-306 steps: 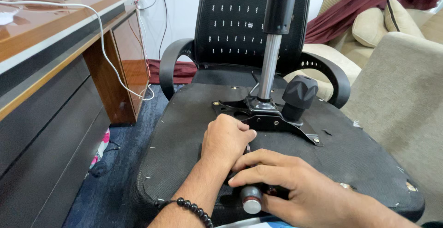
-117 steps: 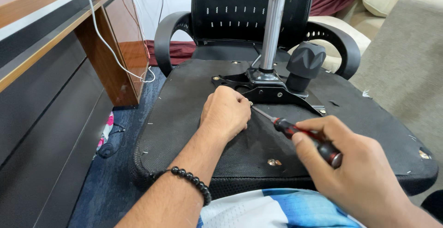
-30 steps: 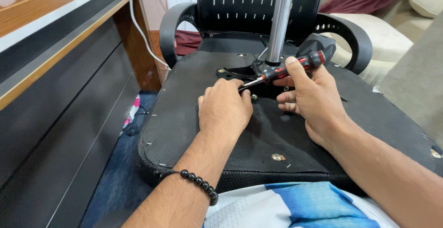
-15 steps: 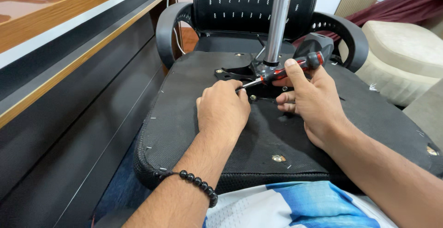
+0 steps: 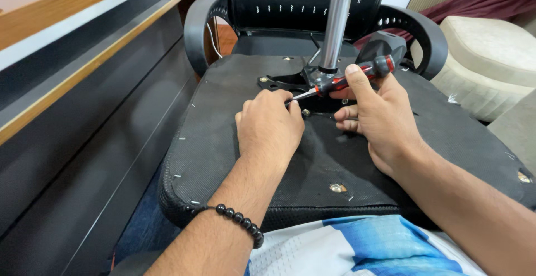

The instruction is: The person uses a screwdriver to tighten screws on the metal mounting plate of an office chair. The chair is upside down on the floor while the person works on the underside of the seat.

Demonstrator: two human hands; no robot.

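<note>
Overturned chair seat (image 5: 234, 142): metal column (image 5: 338, 24) rising from mounting plate (image 5: 279, 80) near far edge; screwdriver (image 5: 349, 79) just right of column; desk (image 5: 67, 63) along left edge; cushion (image 5: 491, 58) beyond right edge

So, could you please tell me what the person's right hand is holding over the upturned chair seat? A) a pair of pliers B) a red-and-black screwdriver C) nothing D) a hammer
B: the right hand grips a red-and-black screwdriver, its tip angled down toward the left hand at the chair's metal base plate.
</note>
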